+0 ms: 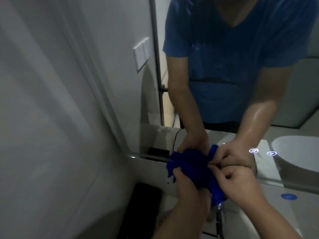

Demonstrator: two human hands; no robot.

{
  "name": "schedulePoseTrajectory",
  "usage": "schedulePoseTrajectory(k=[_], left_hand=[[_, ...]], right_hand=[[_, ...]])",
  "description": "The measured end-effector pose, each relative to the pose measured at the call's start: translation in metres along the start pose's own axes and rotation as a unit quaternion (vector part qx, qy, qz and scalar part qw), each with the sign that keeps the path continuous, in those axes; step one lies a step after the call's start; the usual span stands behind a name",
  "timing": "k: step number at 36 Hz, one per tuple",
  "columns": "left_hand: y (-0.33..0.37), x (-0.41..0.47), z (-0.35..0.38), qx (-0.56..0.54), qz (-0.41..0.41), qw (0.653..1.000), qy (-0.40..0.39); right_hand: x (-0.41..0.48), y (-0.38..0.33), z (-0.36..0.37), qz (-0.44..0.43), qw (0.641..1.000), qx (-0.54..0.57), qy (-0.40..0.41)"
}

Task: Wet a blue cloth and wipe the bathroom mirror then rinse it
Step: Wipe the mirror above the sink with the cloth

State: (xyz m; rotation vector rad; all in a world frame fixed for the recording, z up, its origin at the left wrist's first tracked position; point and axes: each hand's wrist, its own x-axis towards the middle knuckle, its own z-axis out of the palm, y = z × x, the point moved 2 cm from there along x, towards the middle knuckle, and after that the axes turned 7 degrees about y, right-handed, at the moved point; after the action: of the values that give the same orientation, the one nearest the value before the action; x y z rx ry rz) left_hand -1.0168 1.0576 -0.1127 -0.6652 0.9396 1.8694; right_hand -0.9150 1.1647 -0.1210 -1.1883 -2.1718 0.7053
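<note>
A bunched blue cloth is held against the lower left corner of the bathroom mirror. My left hand grips the cloth from below on its left side. My right hand pinches the cloth's right side, fingers curled against the glass. The mirror reflects both hands, the cloth and a person in a blue T-shirt. Below the hands a chrome tap is partly visible.
A grey wall with a white switch plate stands left of the mirror. A black flat object lies on the counter at the lower left. Two lit touch icons glow on the mirror. A round blue sticker lies on the counter at right.
</note>
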Motion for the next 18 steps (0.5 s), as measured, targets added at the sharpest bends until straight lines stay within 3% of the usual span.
schedulePoseTrajectory(k=[4, 6, 10, 16, 18], left_hand=[[0.028, -0.008, -0.012, -0.014, -0.032, 0.999, -0.016], [0.052, -0.014, -0.017, -0.015, -0.008, 1.000, -0.021], [0.127, -0.024, -0.019, 0.013, 0.096, 0.992, 0.078], [0.209, -0.063, 0.022, 0.084, 0.282, 0.948, 0.119], [0.208, -0.082, 0.039, 0.081, 0.367, 0.920, 0.109]], right_hand=[[-0.003, -0.005, -0.004, 0.011, 1.000, -0.002, -0.020], [-0.002, -0.007, -0.006, 0.016, 0.999, 0.010, -0.033], [-0.010, -0.011, -0.016, 0.048, 0.994, 0.031, -0.088], [-0.029, -0.073, -0.042, -0.066, 0.991, 0.022, -0.114], [-0.032, -0.116, -0.059, -0.126, 0.989, 0.023, -0.080]])
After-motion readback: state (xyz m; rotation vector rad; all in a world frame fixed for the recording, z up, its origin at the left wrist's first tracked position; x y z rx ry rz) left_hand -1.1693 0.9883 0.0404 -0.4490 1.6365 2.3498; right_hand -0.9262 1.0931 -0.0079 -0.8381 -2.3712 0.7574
